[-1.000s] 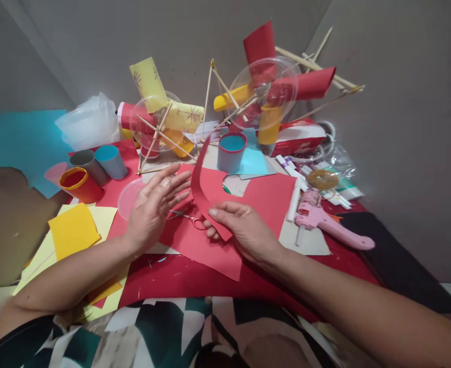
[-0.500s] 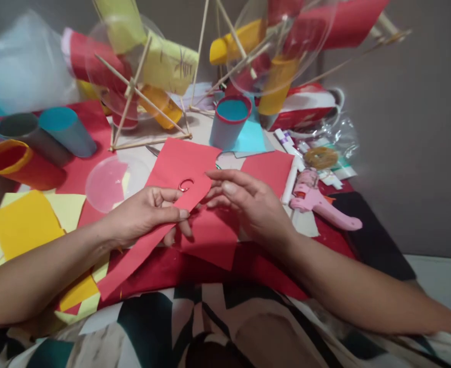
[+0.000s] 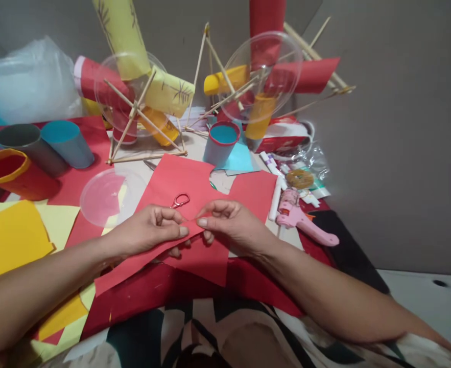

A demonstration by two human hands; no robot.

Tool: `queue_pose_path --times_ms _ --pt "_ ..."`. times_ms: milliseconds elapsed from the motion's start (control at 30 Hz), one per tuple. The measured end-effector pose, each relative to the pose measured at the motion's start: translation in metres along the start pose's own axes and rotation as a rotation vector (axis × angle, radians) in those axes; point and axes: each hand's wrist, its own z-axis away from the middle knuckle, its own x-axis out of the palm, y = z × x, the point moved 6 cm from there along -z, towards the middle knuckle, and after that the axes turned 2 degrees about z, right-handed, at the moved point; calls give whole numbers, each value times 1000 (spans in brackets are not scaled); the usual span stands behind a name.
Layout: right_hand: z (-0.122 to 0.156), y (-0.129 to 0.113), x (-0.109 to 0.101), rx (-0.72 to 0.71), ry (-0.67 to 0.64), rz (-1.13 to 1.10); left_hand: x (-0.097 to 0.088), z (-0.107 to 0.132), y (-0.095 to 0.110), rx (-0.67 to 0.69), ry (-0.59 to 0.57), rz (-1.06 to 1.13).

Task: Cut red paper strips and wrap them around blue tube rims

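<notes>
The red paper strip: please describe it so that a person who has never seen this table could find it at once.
In the middle of the table, find the large red sheet with a notched far edge. Over its near part, the left hand and right hand grip the red paper strip, its free end pointing left. Unlike the flat sheet, it is narrow and held.

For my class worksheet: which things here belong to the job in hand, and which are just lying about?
Belong, it seems:
red paper strip, held in the left hand and right hand
red sheet beneath
scissors, close by

Just lying about, it seems:
glue gun
plastic bag
yellow paper
</notes>
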Motion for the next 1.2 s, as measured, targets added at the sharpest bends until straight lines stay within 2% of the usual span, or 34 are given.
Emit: queue_pose_path --times_ms 100,267,400,533,700,967,1100,1200 --pt "-1 -2 -1 4 1 8 -8 -4 -4 16 80 62" --pt "3 -3 -3 19 -12 50 -8 -3 -4 1 126 125" --pt "8 -3 -3 27 -23 95 -3 1 0 -10 110 86" --pt "12 -6 3 40 -45 160 -2 1 3 47 123 -60" --pt "14 -10 7 27 -64 211 0 1 4 80 112 -100" --pt "15 -10 5 -31 -91 187 3 8 11 189 197 -144" --pt "14 -11 2 -53 -53 160 3 10 13 172 195 -128" --pt "15 -11 2 -62 -31 168 5 9 11 129 141 8"
